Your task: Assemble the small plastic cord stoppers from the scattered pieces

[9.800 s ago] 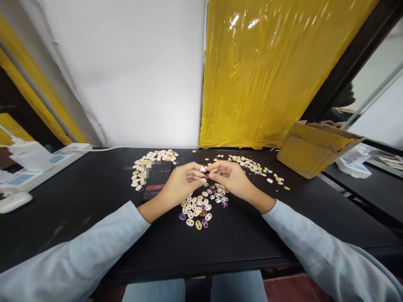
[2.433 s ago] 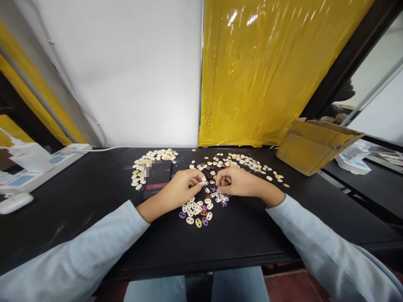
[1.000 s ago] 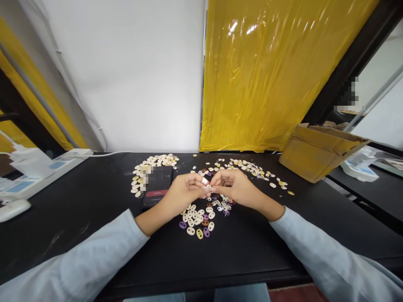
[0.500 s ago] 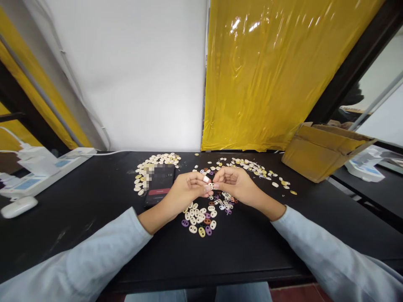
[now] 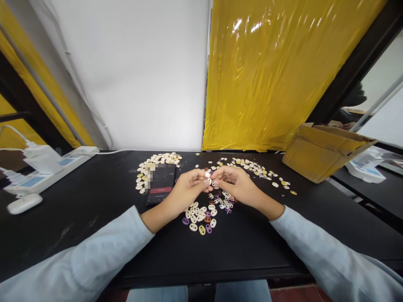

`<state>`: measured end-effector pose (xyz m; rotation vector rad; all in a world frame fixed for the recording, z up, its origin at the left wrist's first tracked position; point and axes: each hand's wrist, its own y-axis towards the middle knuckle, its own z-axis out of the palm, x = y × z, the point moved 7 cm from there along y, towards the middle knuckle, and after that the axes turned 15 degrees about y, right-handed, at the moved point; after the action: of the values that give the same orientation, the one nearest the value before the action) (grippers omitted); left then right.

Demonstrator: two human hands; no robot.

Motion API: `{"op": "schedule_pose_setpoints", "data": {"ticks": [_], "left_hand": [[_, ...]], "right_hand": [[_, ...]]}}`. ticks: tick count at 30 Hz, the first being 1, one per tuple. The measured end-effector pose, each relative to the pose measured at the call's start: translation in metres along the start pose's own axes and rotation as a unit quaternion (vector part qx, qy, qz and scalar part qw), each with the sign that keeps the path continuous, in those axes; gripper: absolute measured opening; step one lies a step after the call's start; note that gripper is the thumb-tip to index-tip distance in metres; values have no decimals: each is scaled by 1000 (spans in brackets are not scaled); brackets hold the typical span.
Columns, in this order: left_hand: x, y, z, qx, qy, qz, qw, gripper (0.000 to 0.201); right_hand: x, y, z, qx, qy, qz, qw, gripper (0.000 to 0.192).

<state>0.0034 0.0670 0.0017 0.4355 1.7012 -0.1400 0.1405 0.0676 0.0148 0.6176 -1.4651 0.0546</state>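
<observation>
A small white piece (image 5: 208,181) is held between the fingertips of both hands, raised a little above the bench (image 5: 94,201), over the middle of the scene. The left hand (image 5: 189,191) is closed on it with thumb and forefinger, and the right hand (image 5: 234,184) meets it from the right with the same pinch, so the piece is gripped from two sides. It is probably held this way so that it can be worked at close range, but the piece is too small to tell what is done to it. Both grips are nearly shut, with the other fingers curled in.

Just below the hands, on the near side, a small heap of oval pieces (image 5: 201,216) is laid, mostly cream with some purple, yellow and brown ones; each appears to have two holes. It lies within easy reach of both hands. Farther to the right a looser scatter (image 5: 255,170) is spread. To the far left another pile (image 5: 157,161) is kept apart, beside and partly behind a dark phone (image 5: 160,184) which lies flat with its screen up, so that it can be read from the seat.

At the right edge a cardboard box (image 5: 324,153) stands tilted. On the far left a white device (image 5: 47,167) and a mouse (image 5: 24,203) are seen. Behind the bench a white wall and a yellow plastic sheet (image 5: 277,71) are placed.
</observation>
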Motion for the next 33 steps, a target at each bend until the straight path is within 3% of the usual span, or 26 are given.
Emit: {"op": "schedule_pose_setpoints", "data": {"ticks": [4,11,20,23,28,33], "left_hand": [[4,-1,1,11,-5,-29,1000,13],[7,-3,2,12,-34,-59,998,17],[9,-3,1,16,-42,-63,997,19],[5,-3,2,13,-34,-46,998,19],[1,-1,0,-7,-14,1,1000,20],[1,-1,-2,-19,-3,17,1000,18]], "right_hand": [[0,0,0,-3,12,2,1000,7],[-8,-2,-2,13,31,52,998,22],[15,-3,-1,-1,-119,-48,992,9],[12,-3,-3,-17,-61,-24,998,14],[-7,-2,-7,-30,68,82,994,24],[-12,-3,-5,-24,119,122,985,25]]}}
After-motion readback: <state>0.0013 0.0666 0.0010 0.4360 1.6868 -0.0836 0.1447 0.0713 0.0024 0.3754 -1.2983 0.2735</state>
